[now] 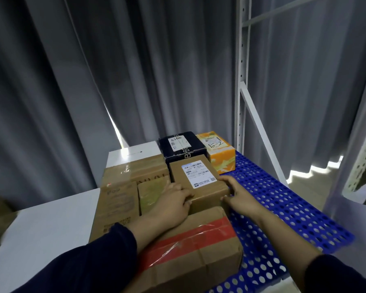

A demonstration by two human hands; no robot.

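A small brown cardboard box [201,193] with a white shipping label on top sits among other parcels on a blue perforated shelf [283,208]. My left hand [173,199] grips its near left corner, fingers curled over the top edge. My right hand [237,193] holds its near right corner, thumb on the top and fingers down the side. Both forearms wear dark sleeves.
A box with red tape [194,246] lies right in front of the held box. Behind stand a black box [182,146] and an orange box [219,153]. Brown boxes [118,206] and a white box [133,154] fill the left. White rack posts [241,81] rise at right, before grey curtains.
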